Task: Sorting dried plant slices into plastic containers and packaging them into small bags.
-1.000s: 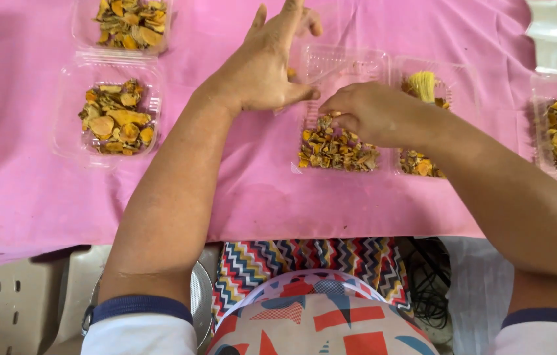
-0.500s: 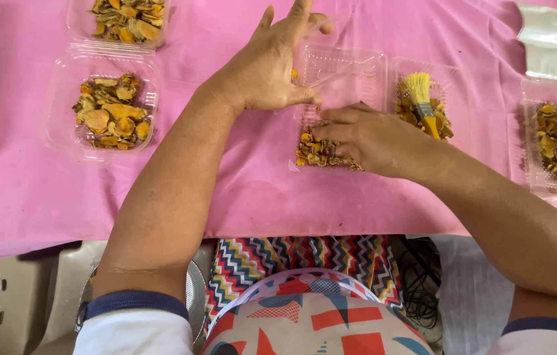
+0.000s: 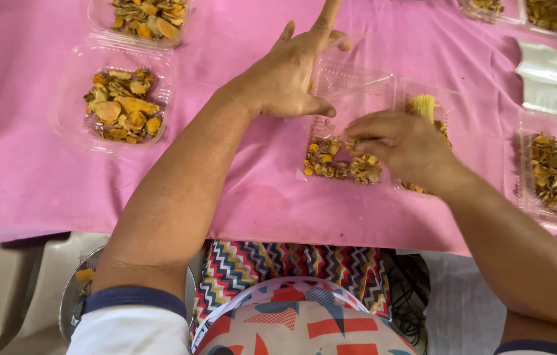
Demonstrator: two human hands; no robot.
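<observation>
Pink cloth (image 3: pixel 239 197) covers the work table across the head view, its near edge dropping to a zigzag-patterned fabric (image 3: pixel 291 269) over the person's lap; a pale plastic chair (image 3: pixel 2 296) shows at lower left.

At centre, a clear hinged plastic clamshell tray (image 3: pixel 350 98) sits open, holding dried yellow-orange root slices (image 3: pixel 331 164) in its near half. The left hand (image 3: pixel 291 79) rests on the tray's far-left rim, fingers spread and released, thumb pressing the edge. The right hand (image 3: pixel 403 144) lies over the slices with fingers curled in a loose pinch; whether it grips any cannot be told. Just behind it stands a yellow bristled brush (image 3: pixel 424 105), partly hidden.

Far left, two more clear trays of slices sit side by side, one whole (image 3: pixel 120 105), one cut off at the top edge (image 3: pixel 147 16). At right, another filled tray (image 3: pixel 551 171) runs out of frame, with a silvery foil pouch (image 3: pixel 544 75) beyond it. Further trays at the top right corner are too cropped to make out.
</observation>
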